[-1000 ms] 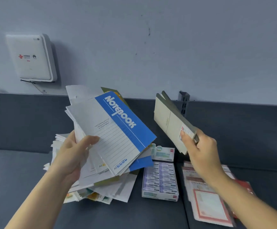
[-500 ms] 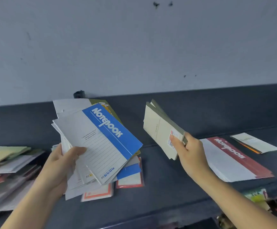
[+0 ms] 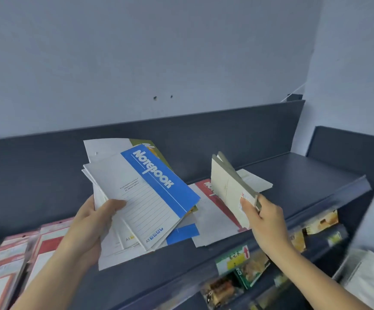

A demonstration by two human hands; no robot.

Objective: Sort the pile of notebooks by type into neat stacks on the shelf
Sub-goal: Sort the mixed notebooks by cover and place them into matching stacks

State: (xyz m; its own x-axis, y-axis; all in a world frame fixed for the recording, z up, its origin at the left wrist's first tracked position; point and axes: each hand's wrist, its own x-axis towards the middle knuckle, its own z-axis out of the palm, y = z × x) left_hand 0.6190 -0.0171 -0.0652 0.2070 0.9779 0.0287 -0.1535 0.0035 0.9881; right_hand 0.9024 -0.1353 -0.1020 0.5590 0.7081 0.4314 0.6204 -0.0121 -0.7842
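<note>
My left hand [image 3: 92, 222] grips a fanned bundle of notebooks, with a blue-and-white "Notebook" cover [image 3: 145, 193] on top and an olive one behind it. My right hand [image 3: 264, 215] pinches two thin cream notebooks with grey-green backs [image 3: 228, 186] by their lower corner, held tilted above the dark shelf [image 3: 304, 182]. Under them a red-and-white notebook stack [image 3: 215, 211] lies flat on the shelf. A pale notebook [image 3: 255, 182] lies just behind it.
Red-bordered paper packs [image 3: 5, 262] lie at the lower left. Below the shelf's front rail, a price label [image 3: 233, 258] and packaged goods [image 3: 250, 271] fill a lower tier. White packs [image 3: 364, 274] sit at the lower right. A dark back panel [image 3: 203, 139] runs behind the shelf.
The view has swung right along the shelf. Both hands carried their notebooks along. The red-and-white stack now lies directly under my right hand, and the cluttered pile has passed out of view.
</note>
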